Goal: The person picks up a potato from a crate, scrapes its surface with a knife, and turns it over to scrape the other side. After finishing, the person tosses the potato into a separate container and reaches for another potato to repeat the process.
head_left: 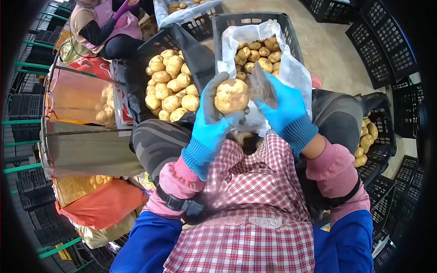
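Note:
A large round potato [231, 96] with brown patches sits in my left hand [211, 125], whose gloved fingers are wrapped round it. The glove is blue with a grey, dirt-stained palm. My right hand [283, 102], in a matching glove, is just to the right of the potato, fingers stretched out and slightly blurred; I see nothing held in it. Beyond both hands stands a black crate [291, 32] lined with white sheeting [291, 75], containing several brown-skinned potatoes [255, 52]. Left of it, paler potatoes [170, 86] lie in a crate with a black lining [193, 57].
At the left stands a framed mesh bag [73, 98] with potatoes inside, above an orange-red sack [107, 204]. Another person [102, 25] sits at the upper left. More potatoes [366, 139] fill a crate by my right knee. Black crates [382, 41] stand at the right.

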A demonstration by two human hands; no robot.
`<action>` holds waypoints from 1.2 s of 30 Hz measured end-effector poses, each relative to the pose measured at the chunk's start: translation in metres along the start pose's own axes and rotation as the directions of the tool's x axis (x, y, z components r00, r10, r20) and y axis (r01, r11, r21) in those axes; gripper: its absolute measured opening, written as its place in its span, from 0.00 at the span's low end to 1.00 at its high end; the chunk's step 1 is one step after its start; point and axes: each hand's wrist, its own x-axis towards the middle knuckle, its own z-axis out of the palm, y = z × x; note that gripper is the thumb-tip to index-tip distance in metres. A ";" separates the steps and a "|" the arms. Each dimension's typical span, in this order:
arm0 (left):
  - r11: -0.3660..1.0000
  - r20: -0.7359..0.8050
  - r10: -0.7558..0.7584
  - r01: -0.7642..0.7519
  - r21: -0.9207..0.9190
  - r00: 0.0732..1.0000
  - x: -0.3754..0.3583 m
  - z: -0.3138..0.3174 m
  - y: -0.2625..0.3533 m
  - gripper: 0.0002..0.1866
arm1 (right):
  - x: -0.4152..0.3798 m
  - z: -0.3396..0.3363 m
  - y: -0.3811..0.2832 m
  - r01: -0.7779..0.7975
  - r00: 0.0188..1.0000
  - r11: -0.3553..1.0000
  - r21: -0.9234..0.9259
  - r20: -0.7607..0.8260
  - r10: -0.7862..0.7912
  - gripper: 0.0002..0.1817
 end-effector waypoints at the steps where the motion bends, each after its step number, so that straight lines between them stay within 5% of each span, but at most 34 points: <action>1: 0.999 0.012 -0.009 0.009 -0.040 1.000 -0.001 0.003 0.001 0.41 | 0.002 -0.009 -0.010 -0.044 0.998 0.997 -0.057 0.032 0.046 0.37; 5: 0.996 0.002 -0.007 0.007 -0.084 1.000 -0.002 0.005 -0.018 0.39 | 0.001 -0.014 -0.021 -0.150 0.972 0.981 -0.126 0.160 0.169 0.37; 12: 1.000 0.004 0.022 -0.022 0.011 1.000 -0.006 0.003 -0.022 0.37 | -0.020 -0.009 -0.015 0.126 0.990 0.973 -0.196 0.088 -0.110 0.29; 16: 0.991 0.046 0.131 -0.131 -0.001 0.990 -0.006 0.009 -0.020 0.33 | -0.010 -0.016 -0.012 -0.014 0.999 0.986 -0.163 0.045 0.022 0.31; 19: 0.990 0.005 0.096 -0.096 0.106 0.995 -0.008 0.016 -0.015 0.33 | -0.013 -0.015 -0.013 -0.030 0.997 0.967 -0.252 0.063 0.047 0.30; 25: 0.750 0.112 0.322 -0.326 0.575 0.940 0.005 -0.009 -0.031 0.36 | -0.023 -0.002 -0.011 0.057 0.998 0.964 -0.261 0.021 -0.054 0.31; 30: 0.719 0.060 0.305 -0.272 0.639 0.950 0.002 -0.005 -0.026 0.40 | -0.024 -0.008 -0.012 0.112 0.992 0.975 -0.194 0.081 -0.097 0.33; 36: 0.636 0.134 0.402 -0.382 0.671 0.906 0.004 -0.002 -0.034 0.37 | -0.022 -0.006 -0.012 0.048 0.997 0.965 -0.257 0.065 -0.032 0.34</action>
